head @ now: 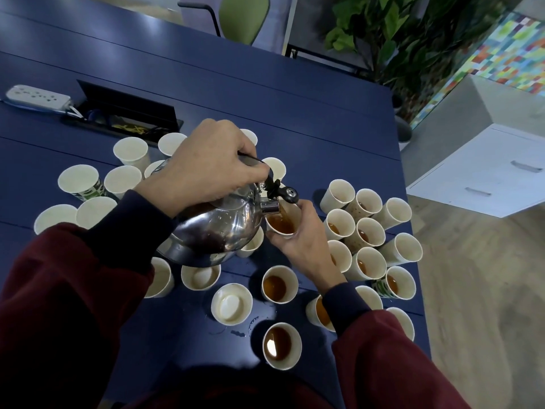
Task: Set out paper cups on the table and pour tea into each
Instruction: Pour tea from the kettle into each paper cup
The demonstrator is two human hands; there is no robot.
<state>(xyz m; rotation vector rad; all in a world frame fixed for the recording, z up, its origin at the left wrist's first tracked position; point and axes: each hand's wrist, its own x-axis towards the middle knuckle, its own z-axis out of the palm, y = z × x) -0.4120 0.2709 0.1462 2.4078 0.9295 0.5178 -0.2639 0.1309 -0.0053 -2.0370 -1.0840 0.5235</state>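
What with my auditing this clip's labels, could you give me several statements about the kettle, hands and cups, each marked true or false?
1. The left hand holds the kettle by its handle. True.
2. The right hand hangs idle. False: it holds a cup under the spout.
3. Tea runs from the spout into that cup. True.
4. Every cup holds tea. False: cups at the table's left, such as this empty cup, hold none.

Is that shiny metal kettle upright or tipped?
Tipped: the left hand tilts the shiny steel kettle spout-down, brown tea streaming into a white paper cup.
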